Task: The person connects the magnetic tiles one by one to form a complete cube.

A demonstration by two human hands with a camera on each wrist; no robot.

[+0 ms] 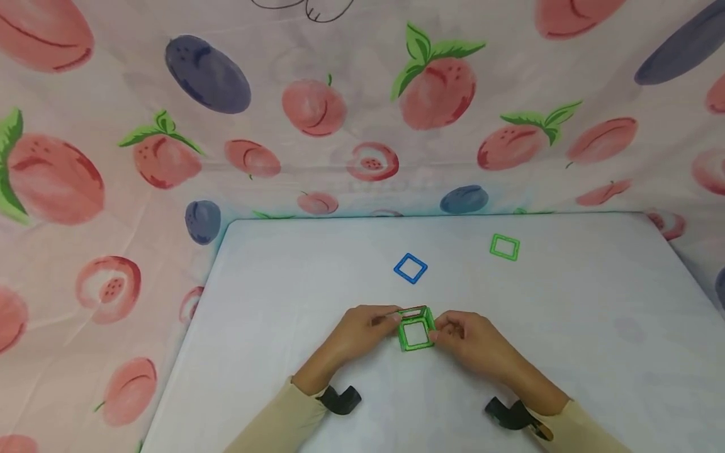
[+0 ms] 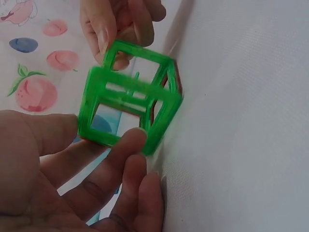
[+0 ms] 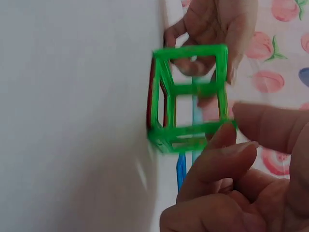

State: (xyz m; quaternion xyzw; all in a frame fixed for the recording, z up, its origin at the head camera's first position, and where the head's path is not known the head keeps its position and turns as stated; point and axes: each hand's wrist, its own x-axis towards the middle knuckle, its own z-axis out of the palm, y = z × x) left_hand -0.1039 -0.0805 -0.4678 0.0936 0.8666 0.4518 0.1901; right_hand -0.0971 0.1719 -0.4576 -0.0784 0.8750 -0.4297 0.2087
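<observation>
Between both hands is a small open cube (image 1: 418, 346) built of green square frame tiles, with a red tile (image 3: 150, 92) on the side facing the tabletop. My left hand (image 1: 359, 330) grips its left side, thumb on one edge and a fingertip against a bar. From the right, my right hand (image 1: 476, 343) pinches an edge between thumb and fingers. In the right wrist view the green bars (image 3: 190, 50) look slightly blurred. Beyond the hands lie a blue square frame tile (image 1: 418, 260) and, farther right, a green square frame tile (image 1: 503, 256).
A white tabletop (image 1: 272, 270) lies under everything. Fruit-printed fabric (image 1: 362, 56) rises behind it and along the left side. Black wrist mounts (image 1: 342, 401) sit at both beige sleeves (image 1: 283, 415).
</observation>
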